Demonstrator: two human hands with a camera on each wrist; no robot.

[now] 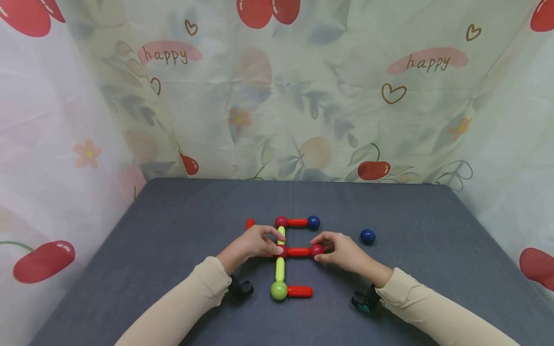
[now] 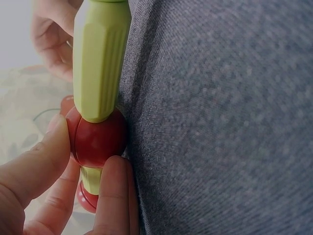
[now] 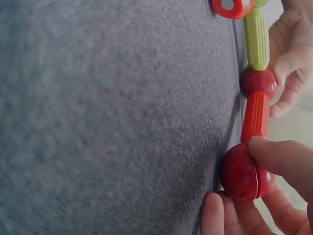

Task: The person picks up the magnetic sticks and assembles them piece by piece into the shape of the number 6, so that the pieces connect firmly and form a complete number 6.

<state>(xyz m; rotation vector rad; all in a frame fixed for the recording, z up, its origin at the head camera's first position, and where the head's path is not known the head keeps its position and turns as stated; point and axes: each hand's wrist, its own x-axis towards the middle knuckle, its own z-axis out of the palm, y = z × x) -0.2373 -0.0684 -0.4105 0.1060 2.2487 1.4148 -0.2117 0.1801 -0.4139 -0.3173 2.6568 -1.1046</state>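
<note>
A frame of magnetic-looking balls and rods lies on the dark cloth. My left hand (image 1: 258, 241) pinches its middle red ball (image 2: 100, 139) between thumb and fingers. From that ball a red rod (image 1: 298, 252) runs right to another red ball (image 1: 317, 250), which my right hand (image 1: 342, 251) grips by thumb and fingertips. Yellow-green rods (image 1: 280, 270) join the middle ball to a green ball (image 1: 279, 290) below and a red ball (image 1: 281, 221) above. The upper red rod (image 1: 297, 222) ends in a blue ball (image 1: 313, 222); the lower red rod (image 1: 300, 291) has a bare end.
A loose blue ball (image 1: 368, 236) sits right of the frame, beyond the right hand. Behind the left hand, part of a red rod (image 1: 250, 222) shows. The dark cloth-covered table (image 1: 182, 211) meets a patterned curtain (image 1: 281, 120) at the back and sides.
</note>
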